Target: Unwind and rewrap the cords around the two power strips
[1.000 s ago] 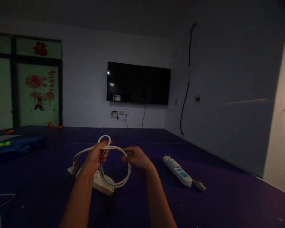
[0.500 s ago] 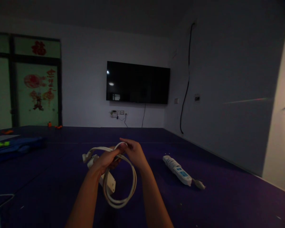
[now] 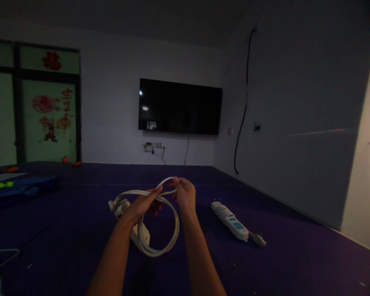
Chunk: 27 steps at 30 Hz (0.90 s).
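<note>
My left hand [image 3: 144,204] is closed around a white power cord [image 3: 175,230], which hangs below it in a loose coil. The thumb lies along the top of the strands. My right hand [image 3: 185,194] pinches a small loop of the same cord, a short way right of the left hand. The cord's plug [image 3: 112,205] sticks out to the left. Behind my left wrist is a white power strip [image 3: 144,235], partly covered by the hand and forearm. To the right, a second power strip [image 3: 237,227] lies on the purple surface with its cord wound round one end.
The purple surface [image 3: 274,263] runs back to the wall. Blue cloth [image 3: 33,187] lies at the left, orange objects [image 3: 76,163] near the door, and a thin white cable [image 3: 6,263] at the lower left. A black television [image 3: 179,107] hangs ahead; a dark cable [image 3: 245,107] dangles right.
My right hand has moved right and slightly up, away from the left hand, drawing out a loop of cord. The hanging coil has risen a little. The second power strip has stayed put.
</note>
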Each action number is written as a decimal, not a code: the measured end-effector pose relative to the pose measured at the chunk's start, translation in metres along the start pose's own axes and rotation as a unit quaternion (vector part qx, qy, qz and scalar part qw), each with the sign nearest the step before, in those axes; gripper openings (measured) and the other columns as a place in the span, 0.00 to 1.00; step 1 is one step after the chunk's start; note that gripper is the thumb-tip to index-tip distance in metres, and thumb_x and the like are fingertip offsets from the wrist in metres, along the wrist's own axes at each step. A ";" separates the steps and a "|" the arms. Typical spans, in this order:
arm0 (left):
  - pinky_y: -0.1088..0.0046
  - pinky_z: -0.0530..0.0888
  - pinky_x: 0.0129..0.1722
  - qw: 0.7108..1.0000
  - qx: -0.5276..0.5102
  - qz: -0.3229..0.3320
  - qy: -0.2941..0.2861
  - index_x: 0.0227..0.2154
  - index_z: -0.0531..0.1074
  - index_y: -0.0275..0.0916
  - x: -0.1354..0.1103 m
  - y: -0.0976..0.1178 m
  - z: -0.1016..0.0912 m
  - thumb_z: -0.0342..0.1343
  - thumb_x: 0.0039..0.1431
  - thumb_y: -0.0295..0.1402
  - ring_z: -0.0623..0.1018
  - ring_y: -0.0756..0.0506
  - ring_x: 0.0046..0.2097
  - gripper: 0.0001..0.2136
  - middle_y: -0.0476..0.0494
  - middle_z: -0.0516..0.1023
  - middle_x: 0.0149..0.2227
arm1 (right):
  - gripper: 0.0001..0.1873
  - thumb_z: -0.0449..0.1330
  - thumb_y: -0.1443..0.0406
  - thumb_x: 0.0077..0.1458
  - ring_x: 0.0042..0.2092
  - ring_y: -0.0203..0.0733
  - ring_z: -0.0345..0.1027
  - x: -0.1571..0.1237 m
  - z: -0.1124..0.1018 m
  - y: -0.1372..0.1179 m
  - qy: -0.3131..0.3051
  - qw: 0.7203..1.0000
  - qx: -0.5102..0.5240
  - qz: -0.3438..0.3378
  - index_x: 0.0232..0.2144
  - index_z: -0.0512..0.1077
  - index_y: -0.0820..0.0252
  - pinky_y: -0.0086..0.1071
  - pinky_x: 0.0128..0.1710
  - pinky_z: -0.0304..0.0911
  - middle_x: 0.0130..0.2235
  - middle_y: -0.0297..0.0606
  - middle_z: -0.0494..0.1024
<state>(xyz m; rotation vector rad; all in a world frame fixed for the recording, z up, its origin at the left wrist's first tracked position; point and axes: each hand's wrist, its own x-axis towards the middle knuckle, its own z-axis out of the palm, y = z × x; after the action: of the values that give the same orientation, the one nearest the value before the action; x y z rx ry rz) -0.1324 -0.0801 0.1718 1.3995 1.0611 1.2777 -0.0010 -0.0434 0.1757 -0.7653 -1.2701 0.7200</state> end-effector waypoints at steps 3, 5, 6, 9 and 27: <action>0.77 0.55 0.16 1.000 -0.016 -0.006 -0.008 0.25 0.69 0.39 0.000 0.001 0.000 0.53 0.44 0.59 0.62 0.52 0.15 0.24 0.50 0.67 0.16 | 0.20 0.56 0.50 0.49 0.15 0.29 0.57 0.000 0.003 0.003 0.021 0.999 0.046 0.019 0.27 0.69 0.63 0.23 0.12 0.51 0.26 0.39 0.76; 0.79 0.48 0.15 0.999 -0.036 -0.005 0.005 0.26 0.68 0.38 0.001 0.002 0.001 0.55 0.41 0.60 0.55 0.55 0.14 0.26 0.55 0.60 0.13 | 0.19 0.57 0.51 0.48 0.16 0.29 0.58 0.001 0.005 0.002 0.023 0.997 0.076 0.020 0.28 0.69 0.63 0.23 0.13 0.53 0.27 0.38 0.77; 0.79 0.45 0.15 0.999 -0.049 0.001 0.016 0.27 0.68 0.38 0.001 0.003 0.001 0.56 0.39 0.60 0.51 0.57 0.14 0.27 0.57 0.56 0.13 | 0.19 0.57 0.51 0.48 0.16 0.29 0.59 0.001 0.005 0.001 0.018 0.996 0.088 0.018 0.28 0.69 0.63 0.23 0.13 0.54 0.27 0.38 0.77; 0.80 0.43 0.16 0.995 -0.082 0.019 0.061 0.31 0.70 0.37 0.005 0.004 0.002 0.56 0.38 0.61 0.47 0.58 0.15 0.29 0.60 0.50 0.13 | 0.20 0.59 0.50 0.46 0.18 0.30 0.62 -0.001 0.006 -0.007 -0.018 0.994 0.105 0.004 0.27 0.69 0.63 0.23 0.15 0.57 0.27 0.39 0.77; 0.80 0.44 0.16 0.984 -0.154 0.051 0.073 0.33 0.73 0.34 0.003 0.010 -0.019 0.58 0.38 0.59 0.50 0.59 0.13 0.30 0.55 0.63 0.12 | 0.11 0.62 0.59 0.47 0.41 0.42 0.72 -0.009 0.001 -0.019 -0.270 0.954 0.075 -0.107 0.21 0.73 0.60 0.34 0.41 0.64 0.35 0.42 0.79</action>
<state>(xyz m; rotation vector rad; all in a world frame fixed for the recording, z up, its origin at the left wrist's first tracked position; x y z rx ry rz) -0.1514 -0.0772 0.1827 1.1517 0.8512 1.5649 -0.0023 -0.0610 0.1862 -0.3005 -1.7379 0.8686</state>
